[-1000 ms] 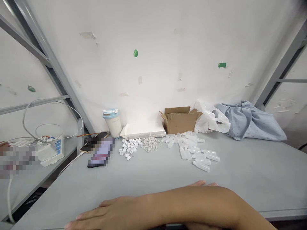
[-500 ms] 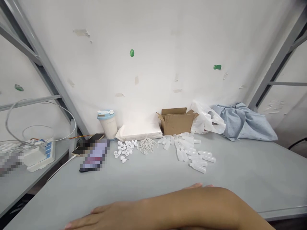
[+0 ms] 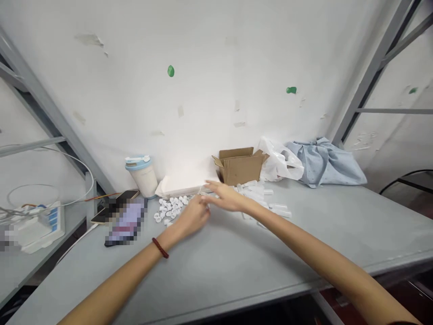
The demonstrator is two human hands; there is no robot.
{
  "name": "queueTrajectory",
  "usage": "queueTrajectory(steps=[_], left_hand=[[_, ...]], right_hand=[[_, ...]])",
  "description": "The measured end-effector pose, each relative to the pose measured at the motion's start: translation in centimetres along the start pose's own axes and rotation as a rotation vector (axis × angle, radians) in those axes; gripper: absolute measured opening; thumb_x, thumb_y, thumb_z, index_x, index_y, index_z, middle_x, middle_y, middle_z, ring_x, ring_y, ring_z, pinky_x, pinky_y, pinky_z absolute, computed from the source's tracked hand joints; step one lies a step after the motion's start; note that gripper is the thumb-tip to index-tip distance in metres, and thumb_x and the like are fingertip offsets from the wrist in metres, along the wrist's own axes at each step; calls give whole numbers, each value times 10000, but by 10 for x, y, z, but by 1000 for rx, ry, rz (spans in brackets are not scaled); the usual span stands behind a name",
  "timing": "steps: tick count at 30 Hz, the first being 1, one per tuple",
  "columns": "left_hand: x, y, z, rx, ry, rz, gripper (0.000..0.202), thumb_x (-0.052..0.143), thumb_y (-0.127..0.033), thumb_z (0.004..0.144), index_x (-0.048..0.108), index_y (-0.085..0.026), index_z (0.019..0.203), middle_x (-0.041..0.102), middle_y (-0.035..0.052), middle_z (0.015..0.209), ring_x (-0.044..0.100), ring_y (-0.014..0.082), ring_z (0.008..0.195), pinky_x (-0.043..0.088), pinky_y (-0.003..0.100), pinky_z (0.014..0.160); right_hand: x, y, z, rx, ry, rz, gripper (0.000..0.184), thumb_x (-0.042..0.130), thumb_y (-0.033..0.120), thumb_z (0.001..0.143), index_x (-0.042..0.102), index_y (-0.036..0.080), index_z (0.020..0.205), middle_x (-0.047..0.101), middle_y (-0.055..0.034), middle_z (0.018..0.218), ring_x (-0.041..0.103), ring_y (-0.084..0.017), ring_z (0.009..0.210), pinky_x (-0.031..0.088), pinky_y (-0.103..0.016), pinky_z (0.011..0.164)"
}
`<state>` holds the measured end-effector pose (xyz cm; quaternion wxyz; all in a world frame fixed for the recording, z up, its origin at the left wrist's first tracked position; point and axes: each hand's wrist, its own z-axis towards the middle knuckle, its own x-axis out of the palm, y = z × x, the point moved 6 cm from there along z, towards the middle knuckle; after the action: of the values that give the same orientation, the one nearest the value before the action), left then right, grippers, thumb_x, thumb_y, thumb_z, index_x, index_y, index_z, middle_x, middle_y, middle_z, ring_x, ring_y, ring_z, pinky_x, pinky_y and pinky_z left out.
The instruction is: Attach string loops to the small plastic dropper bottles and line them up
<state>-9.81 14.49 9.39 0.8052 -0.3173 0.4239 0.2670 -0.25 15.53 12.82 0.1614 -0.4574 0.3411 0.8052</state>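
My left hand [image 3: 193,215], with a dark red bead bracelet [image 3: 160,248] on its wrist, is curled closed over the pile of thin whitish loops [image 3: 196,195]. Its fingertips and anything in them are hidden. Right beside it, my right hand [image 3: 223,197] reaches in with fingers stretched and apart; the hands touch or overlap. Most of the loops are covered by both hands. Small white caps [image 3: 171,207] lie in a heap left of my left hand. Clear plastic bottles [image 3: 254,193] lie behind and beneath my right forearm, partly covered by it.
Along the wall stand a cup with a blue lid [image 3: 142,177], a white flat stack [image 3: 184,185], an open cardboard box [image 3: 241,168], a white plastic bag [image 3: 282,162] and a blue cloth bag [image 3: 326,162]. Phones [image 3: 115,207] lie at the left, near a power strip [image 3: 45,225].
Both hands have moved from the table's front to the loop pile at the back. The forearm that lay across the front has lifted away. The view has shifted somewhat right.
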Motion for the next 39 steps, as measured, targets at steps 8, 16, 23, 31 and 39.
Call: queueTrajectory(steps=[8,16,23,31,39], left_hand=[[-14,51,-30,-281,-56,226,194,446,-164,803,635,-148,764,624,82,748,553,251,798,435,349,705],[-5,37,-37,-208,-23,361,216,418,-191,846,621,-144,788,615,111,824,508,270,870,406,364,751],[6,43,-39,-186,0,344,208,406,-170,847,602,-157,778,602,98,805,510,266,846,409,371,751],[8,47,-39,-241,-19,274,182,428,-178,834,605,-152,802,606,92,822,508,252,853,413,360,752],[8,49,-35,-286,-41,177,245,420,-250,861,625,-164,757,597,69,780,504,230,819,413,353,743]], right_hand=[[-5,-75,-41,375,-78,-216,280,491,174,856,602,57,1085,612,-168,1068,542,-240,1038,385,-314,870],[-39,-59,-70,347,-126,-175,158,498,197,821,617,136,907,634,-83,919,566,-185,847,398,-279,730],[-57,-41,-127,583,285,-242,113,616,275,706,570,172,716,612,-46,755,534,-162,642,311,-238,499],[-33,-42,-137,579,381,-493,41,550,161,706,576,161,675,613,-99,754,577,-213,671,262,-262,525],[-38,-19,-89,406,93,-201,110,546,262,705,507,178,645,537,-4,613,435,-115,533,246,-234,488]])
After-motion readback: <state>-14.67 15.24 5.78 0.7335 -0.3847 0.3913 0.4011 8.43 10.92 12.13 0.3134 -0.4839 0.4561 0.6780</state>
